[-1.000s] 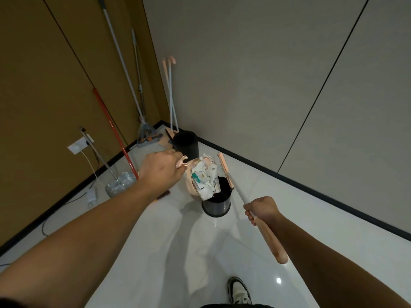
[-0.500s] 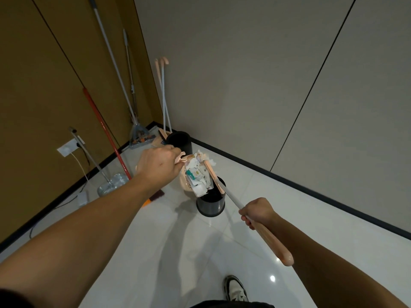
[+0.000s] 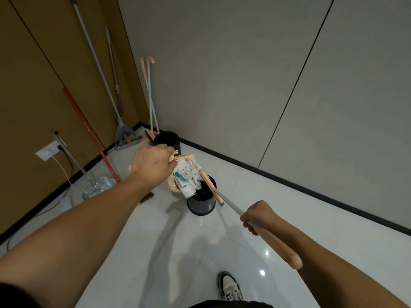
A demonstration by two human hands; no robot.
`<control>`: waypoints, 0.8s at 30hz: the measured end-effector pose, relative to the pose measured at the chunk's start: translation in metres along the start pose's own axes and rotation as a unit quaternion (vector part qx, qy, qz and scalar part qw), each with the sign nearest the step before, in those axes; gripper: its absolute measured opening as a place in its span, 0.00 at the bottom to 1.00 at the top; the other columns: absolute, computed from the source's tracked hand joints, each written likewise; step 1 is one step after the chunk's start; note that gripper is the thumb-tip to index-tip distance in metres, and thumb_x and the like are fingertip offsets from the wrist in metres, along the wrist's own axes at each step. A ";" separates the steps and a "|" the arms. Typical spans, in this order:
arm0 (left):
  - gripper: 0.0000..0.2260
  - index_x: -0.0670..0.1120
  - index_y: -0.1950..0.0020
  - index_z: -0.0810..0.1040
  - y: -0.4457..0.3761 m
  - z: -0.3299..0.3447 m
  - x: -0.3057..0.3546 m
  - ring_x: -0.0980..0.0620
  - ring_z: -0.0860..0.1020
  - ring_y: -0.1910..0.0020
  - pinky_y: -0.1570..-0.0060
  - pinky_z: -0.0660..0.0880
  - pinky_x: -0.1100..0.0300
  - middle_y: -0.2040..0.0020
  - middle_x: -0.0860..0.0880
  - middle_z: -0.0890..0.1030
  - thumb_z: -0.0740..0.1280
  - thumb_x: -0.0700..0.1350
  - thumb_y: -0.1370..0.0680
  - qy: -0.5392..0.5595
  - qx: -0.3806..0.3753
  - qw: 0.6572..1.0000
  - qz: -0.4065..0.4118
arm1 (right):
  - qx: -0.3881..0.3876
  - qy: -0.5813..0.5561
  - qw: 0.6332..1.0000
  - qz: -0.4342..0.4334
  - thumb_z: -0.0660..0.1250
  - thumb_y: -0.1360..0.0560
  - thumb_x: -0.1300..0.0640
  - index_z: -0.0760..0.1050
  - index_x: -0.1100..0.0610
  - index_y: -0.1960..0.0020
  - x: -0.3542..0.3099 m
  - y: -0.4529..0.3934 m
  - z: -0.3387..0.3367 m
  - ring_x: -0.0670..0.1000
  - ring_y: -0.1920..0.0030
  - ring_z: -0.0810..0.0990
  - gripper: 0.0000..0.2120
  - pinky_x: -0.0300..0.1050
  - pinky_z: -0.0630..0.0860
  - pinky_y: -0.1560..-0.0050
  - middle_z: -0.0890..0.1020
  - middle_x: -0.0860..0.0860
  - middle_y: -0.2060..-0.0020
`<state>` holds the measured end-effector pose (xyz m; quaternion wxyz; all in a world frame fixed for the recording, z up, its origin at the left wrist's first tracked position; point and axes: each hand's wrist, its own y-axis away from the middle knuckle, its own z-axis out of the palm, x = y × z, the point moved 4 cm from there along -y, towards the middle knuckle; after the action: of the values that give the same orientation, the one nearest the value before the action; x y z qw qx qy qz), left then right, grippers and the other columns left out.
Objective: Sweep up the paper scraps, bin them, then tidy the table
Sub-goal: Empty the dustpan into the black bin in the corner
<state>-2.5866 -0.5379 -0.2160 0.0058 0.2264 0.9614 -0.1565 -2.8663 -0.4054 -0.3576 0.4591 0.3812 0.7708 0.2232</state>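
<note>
Binning step: our left hand (image 3: 153, 163) grips the dustpan (image 3: 178, 174), tipped over the bin (image 3: 201, 202). Our right hand (image 3: 255, 216) clamps the broom (image 3: 224, 200) beside it. Next, we judge, rake the paper scraps (image 3: 188, 176) down into the bin.

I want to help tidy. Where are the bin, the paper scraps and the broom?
bin (image 3: 201, 205): head view, front wall.
paper scraps (image 3: 188, 175): head view, middle of heap.
broom (image 3: 231, 206): head view, grey shaft.

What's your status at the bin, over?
Left hand grips tilted peach plastic dustpan; right hand grips peach-handled broom. White paper scraps over round dark bin, not yet in. Nothing blocking.
</note>
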 end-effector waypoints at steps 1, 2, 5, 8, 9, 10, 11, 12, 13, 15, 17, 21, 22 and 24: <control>0.07 0.49 0.55 0.81 0.001 0.000 0.000 0.50 0.76 0.65 0.63 0.66 0.56 0.61 0.51 0.79 0.67 0.51 0.24 -0.002 0.002 1.000 0.004 | 0.004 0.002 1.000 0.002 0.74 0.29 0.65 0.79 0.67 0.59 0.002 0.002 -0.001 0.50 0.79 0.76 0.05 0.39 0.75 0.75 0.80 0.58 0.73; 0.07 0.49 0.56 0.81 0.002 0.001 -0.001 0.51 0.75 0.67 0.66 0.64 0.57 0.62 0.51 0.79 0.67 0.51 0.25 -0.003 0.004 1.000 0.007 | 0.005 0.005 1.000 0.005 0.73 0.29 0.66 0.79 0.67 0.59 0.003 0.003 -0.001 0.50 0.80 0.75 0.05 0.39 0.74 0.76 0.80 0.58 0.74; 0.06 0.49 0.55 0.80 0.004 0.002 -0.004 0.51 0.73 0.68 0.71 0.61 0.60 0.63 0.51 0.76 0.68 0.51 0.25 0.003 0.006 1.000 0.009 | 0.002 0.008 1.000 0.015 0.72 0.30 0.68 0.78 0.69 0.61 0.008 0.007 -0.002 0.50 0.84 0.72 0.05 0.38 0.71 0.78 0.78 0.58 0.78; 0.07 0.48 0.54 0.81 0.008 0.005 -0.006 0.49 0.75 0.67 0.71 0.69 0.58 0.62 0.50 0.77 0.68 0.51 0.25 0.012 0.004 1.000 0.008 | 0.006 0.007 0.999 0.034 0.70 0.30 0.70 0.76 0.69 0.62 0.015 0.010 0.001 0.51 0.85 0.70 0.04 0.37 0.69 0.80 0.75 0.57 0.80; 0.07 0.48 0.54 0.81 0.009 0.006 -0.006 0.48 0.75 0.67 0.70 0.71 0.57 0.62 0.49 0.78 0.68 0.51 0.25 0.013 0.005 1.000 0.007 | 0.006 0.011 0.999 0.041 0.70 0.30 0.70 0.76 0.69 0.62 0.017 0.011 0.002 0.51 0.85 0.69 0.04 0.37 0.69 0.80 0.75 0.57 0.80; 0.07 0.48 0.54 0.81 0.011 0.006 -0.006 0.48 0.76 0.66 0.70 0.72 0.57 0.62 0.49 0.79 0.69 0.51 0.25 0.012 0.007 1.000 0.006 | 0.004 0.015 0.999 0.045 0.70 0.30 0.70 0.76 0.68 0.62 0.019 0.012 0.004 0.51 0.85 0.69 0.04 0.37 0.70 0.79 0.75 0.57 0.79; 0.08 0.48 0.54 0.81 0.013 0.007 -0.007 0.48 0.76 0.66 0.70 0.73 0.57 0.61 0.49 0.79 0.69 0.51 0.25 0.010 0.008 1.000 0.005 | 0.004 0.018 0.999 0.046 0.70 0.30 0.69 0.76 0.68 0.63 0.019 0.013 0.006 0.51 0.84 0.70 0.05 0.38 0.70 0.79 0.76 0.57 0.78; 0.08 0.48 0.54 0.81 0.014 0.007 -0.007 0.48 0.76 0.66 0.70 0.73 0.57 0.62 0.49 0.79 0.69 0.51 0.26 0.007 0.009 1.000 0.005 | 0.006 0.018 0.999 0.044 0.70 0.30 0.69 0.76 0.68 0.63 0.020 0.014 0.007 0.52 0.84 0.70 0.05 0.38 0.70 0.78 0.76 0.58 0.78; 0.08 0.48 0.54 0.82 0.015 0.007 -0.007 0.48 0.76 0.66 0.70 0.73 0.57 0.62 0.49 0.79 0.69 0.51 0.26 0.005 0.009 1.000 0.004 | 0.010 0.018 0.999 0.042 0.70 0.30 0.69 0.76 0.68 0.63 0.020 0.014 0.007 0.52 0.84 0.70 0.05 0.38 0.71 0.78 0.76 0.58 0.79; 0.08 0.48 0.53 0.82 0.016 0.007 -0.008 0.49 0.76 0.66 0.71 0.73 0.57 0.62 0.49 0.79 0.70 0.51 0.26 0.007 0.010 1.000 0.003 | 0.017 0.017 0.999 0.040 0.71 0.30 0.69 0.77 0.68 0.64 0.019 0.016 0.008 0.52 0.84 0.71 0.05 0.38 0.71 0.79 0.76 0.57 0.80; 0.08 0.49 0.53 0.82 0.017 0.007 -0.007 0.49 0.77 0.66 0.71 0.73 0.58 0.62 0.50 0.79 0.70 0.51 0.26 0.013 0.012 1.000 0.001 | 0.021 0.015 0.999 0.030 0.71 0.30 0.68 0.77 0.68 0.63 0.017 0.019 0.008 0.52 0.84 0.71 0.05 0.39 0.72 0.78 0.76 0.56 0.81; 0.07 0.50 0.53 0.81 0.021 0.004 -0.006 0.50 0.76 0.66 0.72 0.71 0.59 0.61 0.50 0.79 0.69 0.52 0.26 0.014 0.013 1.000 0.002 | 0.030 0.013 0.999 -0.002 0.72 0.30 0.67 0.78 0.67 0.63 0.008 0.025 0.011 0.51 0.84 0.72 0.05 0.39 0.73 0.77 0.77 0.56 0.79; 0.07 0.50 0.53 0.81 0.022 0.003 -0.005 0.50 0.76 0.66 0.71 0.72 0.58 0.61 0.51 0.79 0.69 0.52 0.26 0.016 0.014 1.000 0.004 | 0.029 0.015 0.999 -0.012 0.72 0.29 0.67 0.79 0.67 0.62 0.005 0.027 0.012 0.51 0.84 0.73 0.04 0.39 0.73 0.77 0.78 0.57 0.78; 0.07 0.49 0.53 0.81 0.024 -0.001 -0.003 0.51 0.75 0.67 0.72 0.71 0.59 0.62 0.51 0.78 0.69 0.52 0.26 0.019 0.018 1.000 0.008 | 0.022 0.021 0.999 -0.029 0.71 0.30 0.67 0.80 0.68 0.60 0.001 0.028 0.015 0.52 0.82 0.73 0.03 0.40 0.74 0.76 0.79 0.58 0.74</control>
<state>-2.5734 -0.5190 -0.2220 -0.0153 0.2370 0.9564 -0.1698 -2.8423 -0.3878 -0.3455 0.4404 0.3640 0.7956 0.2015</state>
